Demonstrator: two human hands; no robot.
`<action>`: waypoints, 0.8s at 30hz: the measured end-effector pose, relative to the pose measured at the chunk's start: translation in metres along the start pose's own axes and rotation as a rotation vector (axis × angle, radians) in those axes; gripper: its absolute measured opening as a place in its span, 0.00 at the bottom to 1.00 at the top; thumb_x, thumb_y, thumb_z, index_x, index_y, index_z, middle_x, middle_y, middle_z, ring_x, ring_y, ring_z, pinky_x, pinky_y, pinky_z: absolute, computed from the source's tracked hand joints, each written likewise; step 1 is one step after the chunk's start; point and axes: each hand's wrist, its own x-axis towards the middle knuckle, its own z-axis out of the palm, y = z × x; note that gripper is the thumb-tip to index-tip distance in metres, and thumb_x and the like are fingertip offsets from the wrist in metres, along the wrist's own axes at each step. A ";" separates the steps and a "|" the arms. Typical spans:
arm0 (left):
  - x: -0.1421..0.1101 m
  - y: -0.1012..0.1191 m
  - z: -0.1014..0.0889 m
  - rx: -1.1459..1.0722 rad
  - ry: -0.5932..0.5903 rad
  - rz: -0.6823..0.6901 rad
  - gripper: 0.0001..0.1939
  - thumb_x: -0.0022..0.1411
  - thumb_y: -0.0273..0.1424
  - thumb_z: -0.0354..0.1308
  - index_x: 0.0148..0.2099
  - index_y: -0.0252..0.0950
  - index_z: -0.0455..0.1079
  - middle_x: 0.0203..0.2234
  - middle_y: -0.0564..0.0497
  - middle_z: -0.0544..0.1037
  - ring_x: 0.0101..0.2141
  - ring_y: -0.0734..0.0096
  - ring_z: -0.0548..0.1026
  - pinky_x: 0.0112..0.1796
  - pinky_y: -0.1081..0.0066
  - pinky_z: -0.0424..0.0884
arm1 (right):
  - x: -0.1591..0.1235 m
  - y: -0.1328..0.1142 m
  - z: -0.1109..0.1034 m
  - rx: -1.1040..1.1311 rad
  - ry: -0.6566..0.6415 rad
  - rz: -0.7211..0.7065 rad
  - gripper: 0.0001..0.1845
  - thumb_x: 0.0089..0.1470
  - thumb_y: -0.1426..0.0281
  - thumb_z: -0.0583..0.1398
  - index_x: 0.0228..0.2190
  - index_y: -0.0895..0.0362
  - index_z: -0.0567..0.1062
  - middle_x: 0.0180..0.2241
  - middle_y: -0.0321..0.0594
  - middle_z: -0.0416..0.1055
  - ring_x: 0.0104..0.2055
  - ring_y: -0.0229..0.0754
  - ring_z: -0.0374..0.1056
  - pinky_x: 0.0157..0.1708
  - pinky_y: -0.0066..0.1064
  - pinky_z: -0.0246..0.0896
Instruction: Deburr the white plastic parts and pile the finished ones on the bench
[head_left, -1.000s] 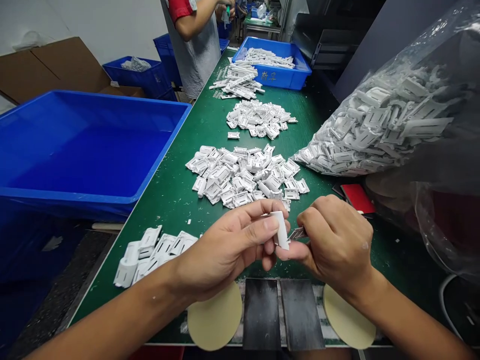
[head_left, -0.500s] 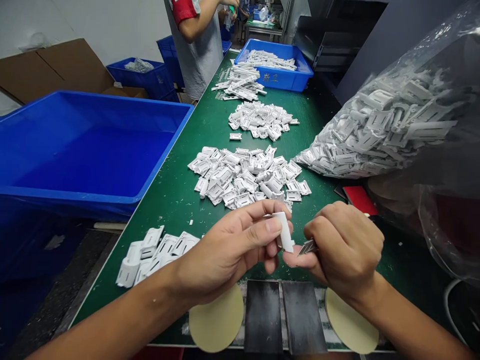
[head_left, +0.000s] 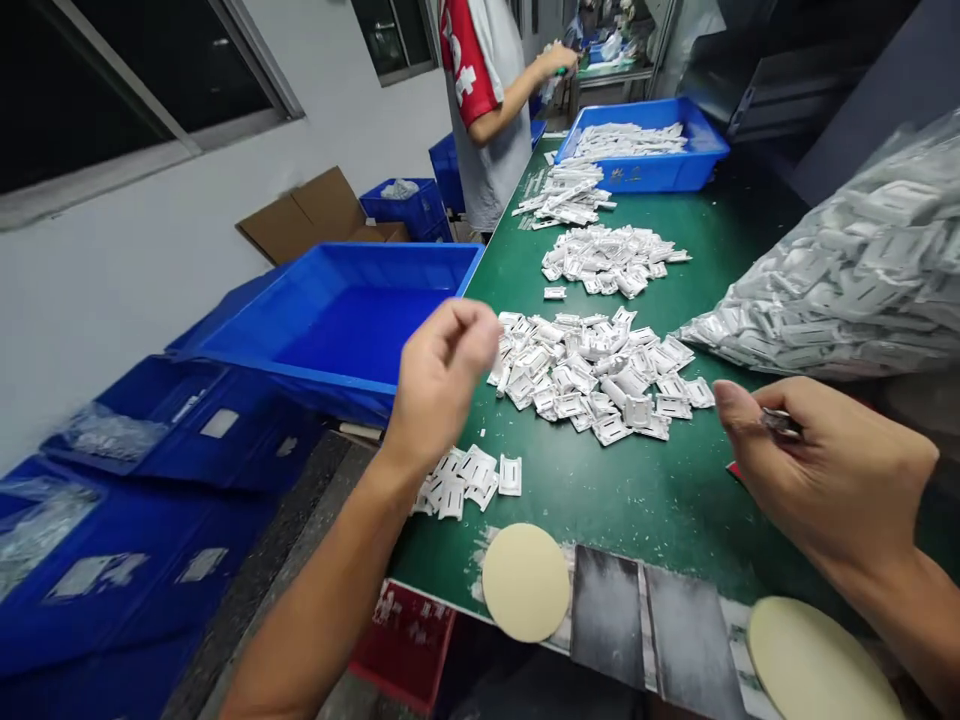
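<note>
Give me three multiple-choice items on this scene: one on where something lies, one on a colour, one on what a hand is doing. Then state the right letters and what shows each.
1. Where does the small batch of white plastic clips lie?
A) On the floor
B) On the green mat, below the left hand
C) On a shelf

2. What colour is the large tub to the left of the mat?
A) Red
B) Yellow
C) Blue

3. What is the right hand doing?
A) Pinching a small metal piece
B) Resting open and flat
C) Pressing down on the mat

1: B, the clips sit directly on the mat near its near edge.
2: C, the tub's rim and walls show blue.
3: A, the piece shows between the fingertips.
</note>
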 end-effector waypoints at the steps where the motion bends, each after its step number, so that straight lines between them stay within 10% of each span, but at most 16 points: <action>1: -0.011 -0.002 -0.003 0.232 -0.082 0.058 0.07 0.68 0.34 0.53 0.36 0.38 0.67 0.28 0.53 0.69 0.31 0.70 0.67 0.36 0.69 0.65 | 0.001 0.000 0.000 -0.012 -0.002 0.018 0.22 0.58 0.56 0.61 0.19 0.56 0.69 0.16 0.32 0.60 0.20 0.33 0.56 0.23 0.31 0.43; 7: -0.075 -0.034 -0.007 0.868 -0.529 0.204 0.06 0.69 0.29 0.51 0.42 0.38 0.70 0.43 0.46 0.76 0.47 0.58 0.70 0.45 0.59 0.63 | 0.006 0.005 0.000 -0.117 -0.150 0.168 0.19 0.62 0.54 0.56 0.26 0.55 0.71 0.23 0.35 0.68 0.25 0.37 0.62 0.27 0.31 0.45; 17: -0.072 -0.043 -0.014 0.996 -0.551 0.321 0.14 0.69 0.33 0.53 0.56 0.40 0.68 0.51 0.43 0.75 0.49 0.53 0.73 0.45 0.55 0.67 | 0.005 0.003 0.006 -0.096 -0.636 0.015 0.11 0.56 0.60 0.62 0.39 0.50 0.77 0.35 0.36 0.79 0.35 0.43 0.73 0.29 0.30 0.46; 24: -0.042 -0.006 0.045 0.688 -0.515 0.387 0.13 0.70 0.32 0.52 0.54 0.39 0.68 0.48 0.46 0.77 0.47 0.60 0.75 0.47 0.60 0.71 | 0.006 0.001 0.000 -0.110 -0.758 0.004 0.10 0.55 0.64 0.61 0.39 0.51 0.78 0.37 0.40 0.80 0.38 0.46 0.74 0.28 0.30 0.43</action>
